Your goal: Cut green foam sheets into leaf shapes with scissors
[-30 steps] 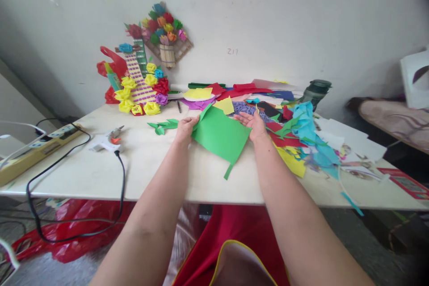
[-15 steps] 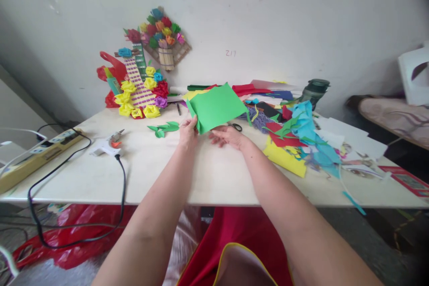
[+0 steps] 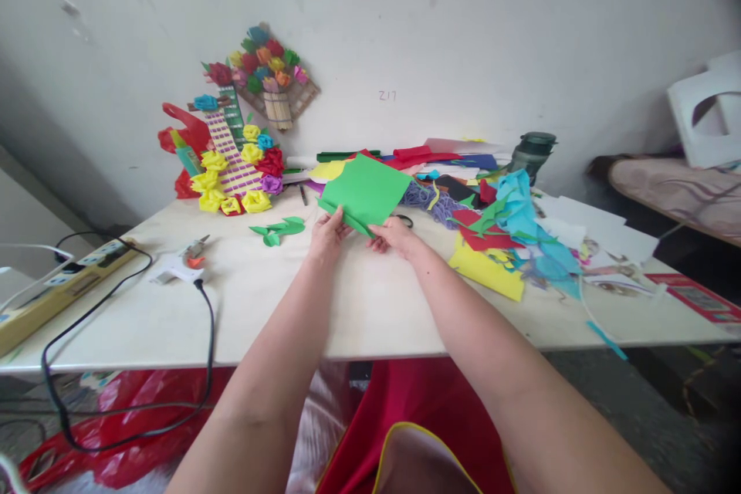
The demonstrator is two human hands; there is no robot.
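Note:
A sheet of green paper [image 3: 367, 189] is held up in front of me, with a narrow strip folded over along its near edge. My left hand [image 3: 329, 233] is closed on the left part of that folded edge, thumb on top. At the near right corner my right hand [image 3: 394, 235] pinches the same edge, its fingers beneath the paper. Cut green paper leaves [image 3: 279, 230] lie on the table left of my left hand. Scissors [image 3: 405, 221] show only a dark handle loop behind my right hand.
A glue gun [image 3: 182, 264] with its cord lies left, near a power strip [image 3: 69, 278]. Paper flowers [image 3: 255, 201] stand at the back left. Coloured paper scraps [image 3: 492, 239] and a dark bottle [image 3: 531, 154] occupy the right. The table's front edge [image 3: 382, 359] is close to me.
The green sheet has turned so its folded strip now faces me instead of the left. My right hand has closed on the sheet's near right corner.

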